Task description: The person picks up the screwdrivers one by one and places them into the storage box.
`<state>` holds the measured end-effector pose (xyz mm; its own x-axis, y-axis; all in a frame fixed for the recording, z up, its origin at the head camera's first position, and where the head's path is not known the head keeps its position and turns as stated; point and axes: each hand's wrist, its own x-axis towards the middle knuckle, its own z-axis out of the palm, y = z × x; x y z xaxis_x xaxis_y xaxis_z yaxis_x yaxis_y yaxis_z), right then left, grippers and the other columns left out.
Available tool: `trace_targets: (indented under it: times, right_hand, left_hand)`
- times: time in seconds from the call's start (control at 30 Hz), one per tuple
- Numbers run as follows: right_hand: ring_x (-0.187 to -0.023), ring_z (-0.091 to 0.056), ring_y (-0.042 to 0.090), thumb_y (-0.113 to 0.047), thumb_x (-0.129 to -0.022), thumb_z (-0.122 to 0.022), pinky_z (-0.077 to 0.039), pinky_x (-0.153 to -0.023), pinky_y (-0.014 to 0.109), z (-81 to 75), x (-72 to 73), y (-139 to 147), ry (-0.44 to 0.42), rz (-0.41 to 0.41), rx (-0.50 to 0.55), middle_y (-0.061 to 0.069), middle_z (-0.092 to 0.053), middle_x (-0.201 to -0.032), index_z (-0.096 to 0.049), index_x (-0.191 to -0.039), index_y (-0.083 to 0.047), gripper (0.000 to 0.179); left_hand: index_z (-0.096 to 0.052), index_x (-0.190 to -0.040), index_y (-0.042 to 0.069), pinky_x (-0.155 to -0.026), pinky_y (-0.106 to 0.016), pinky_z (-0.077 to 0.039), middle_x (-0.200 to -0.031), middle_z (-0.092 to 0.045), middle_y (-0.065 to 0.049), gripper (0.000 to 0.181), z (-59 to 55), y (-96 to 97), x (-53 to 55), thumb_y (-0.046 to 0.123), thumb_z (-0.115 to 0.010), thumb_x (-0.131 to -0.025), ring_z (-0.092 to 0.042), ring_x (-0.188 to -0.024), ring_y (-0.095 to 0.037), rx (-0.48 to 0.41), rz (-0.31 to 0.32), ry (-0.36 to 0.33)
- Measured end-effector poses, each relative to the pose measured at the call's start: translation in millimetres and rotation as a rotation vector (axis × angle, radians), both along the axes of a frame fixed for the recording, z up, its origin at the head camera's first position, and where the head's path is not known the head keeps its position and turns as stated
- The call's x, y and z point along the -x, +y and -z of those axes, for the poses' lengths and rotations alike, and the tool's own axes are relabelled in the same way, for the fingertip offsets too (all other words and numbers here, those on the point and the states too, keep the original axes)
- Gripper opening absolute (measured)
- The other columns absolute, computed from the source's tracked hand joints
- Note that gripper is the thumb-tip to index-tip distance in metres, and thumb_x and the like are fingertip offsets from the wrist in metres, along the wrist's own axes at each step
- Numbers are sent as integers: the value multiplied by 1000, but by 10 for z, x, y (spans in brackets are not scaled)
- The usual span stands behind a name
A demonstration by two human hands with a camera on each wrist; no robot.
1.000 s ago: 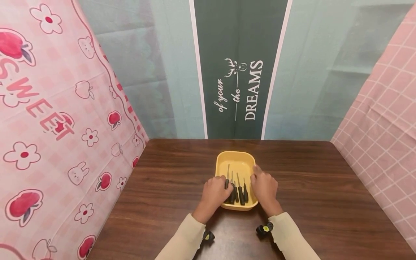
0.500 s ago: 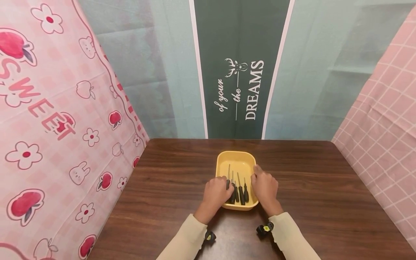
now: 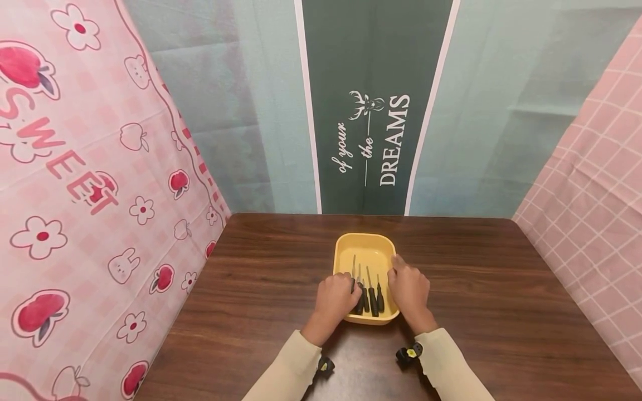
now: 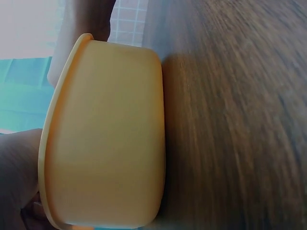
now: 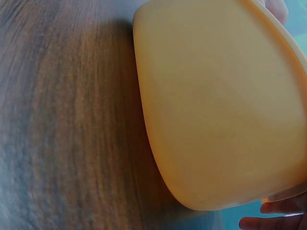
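A yellow tray [image 3: 365, 321] sits on the table, with several black-handled screwdrivers [image 3: 372, 301] lying in its near half, their shafts pointing away from me. My left hand [image 3: 335, 295] reaches over the left rim and pinches the leftmost screwdriver [image 3: 354, 267] by its handle, thumb on the right side. That hand hides part of the rim and of the handle. My right hand [image 3: 408, 287] grips the right wall of the tray, thumb at the rim. In the right wrist view its fingers [image 5: 276, 223] curl by the outside of the tray wall [image 5: 216, 110].
The dark wooden table [image 3: 481, 289] extends on both sides of the tray. Printed cloths hang around it: a pink one [image 3: 150, 184] at left, a green one [image 3: 366, 67] behind, a pink checked one [image 3: 592, 184] at right. A black wrist device [image 3: 408, 354] is on each arm.
My left hand has shifted very slightly to the right, and the leftmost screwdriver has slid a touch toward me with it. The tray and my right hand stay in place.
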<state>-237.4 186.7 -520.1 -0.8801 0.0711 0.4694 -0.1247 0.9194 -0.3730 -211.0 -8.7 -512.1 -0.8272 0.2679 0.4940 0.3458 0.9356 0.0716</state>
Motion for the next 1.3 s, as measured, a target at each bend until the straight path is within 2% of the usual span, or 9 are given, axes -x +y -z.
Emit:
trace_targets:
  times: [0.2, 0.27, 0.57, 0.8, 0.9, 1.0, 1.2, 1.3]
  right_hand:
    - [-46, -46, 28, -10, -91, -60, -40, -43, 48, -5, 0, -4, -7, -1, -1, 19, -66, -72, -71, -125, -6, 36]
    - [-46, -45, 27, -10, -91, -60, -39, -43, 48, -4, 2, -1, -2, -1, 0, 20, -68, -75, -71, -125, -6, 36]
    - [-47, -51, 34, -10, -89, -62, -40, -43, 51, 10, 15, 6, 39, 1, 3, 23, -70, -79, -72, -123, -5, 37]
    - [-47, -47, 28, -11, -91, -60, -41, -44, 49, 2, -2, -2, 3, -2, 2, 21, -74, -105, -71, -126, -5, 37]
    - [-47, -46, 27, -11, -91, -60, -41, -44, 48, -2, -4, -6, -3, -3, 1, 20, -74, -109, -71, -127, -5, 37]
    - [-46, -45, 26, -11, -92, -60, -40, -43, 47, -4, -6, -8, -7, -5, 0, 21, -74, -104, -71, -127, -5, 38]
    - [-45, -44, 26, -11, -91, -60, -40, -43, 47, -16, -5, -3, -3, -1, -4, 22, -71, -80, -71, -127, -5, 38]
    - [-45, -43, 25, -11, -92, -60, -39, -42, 46, -13, -8, -6, -7, -4, -1, 22, -70, -80, -71, -128, -5, 38]
  left_hand:
    - [-52, -59, 13, -38, -31, -42, -55, -52, -1, 35, -6, 20, 1, 30, -69, -84, -53, -45, -17, 15, -17, -8]
    - [-50, -58, 13, -38, -31, -41, -54, -51, 0, 36, -19, 26, 2, 29, -69, -83, -52, -44, -17, 14, -17, -8]
    - [-49, -57, 14, -38, -30, -41, -54, -50, 0, 35, -31, 36, 1, 28, -69, -82, -51, -44, -17, 29, -15, -14]
    - [-48, -56, 14, -37, -30, -40, -52, -49, 0, 36, -24, 38, -6, 28, -71, -81, -50, -43, -16, 38, -12, 1]
    - [-48, -56, 14, -37, -30, -40, -52, -49, 1, 37, -20, 37, -7, 29, -70, -81, -50, -43, -17, 43, -11, 3]
    - [-47, -56, 15, -37, -31, -40, -52, -48, 1, 37, -22, 37, -7, 30, -70, -81, -50, -43, -17, 53, -13, -3]
    - [-47, -56, 15, -38, -31, -40, -53, -48, 1, 38, -29, 47, -2, 32, -69, -83, -49, -44, -16, 73, -21, -15]
    - [-47, -56, 15, -39, -31, -41, -53, -49, 1, 38, -31, 48, -7, 33, -69, -83, -50, -45, -17, 79, -24, -34]
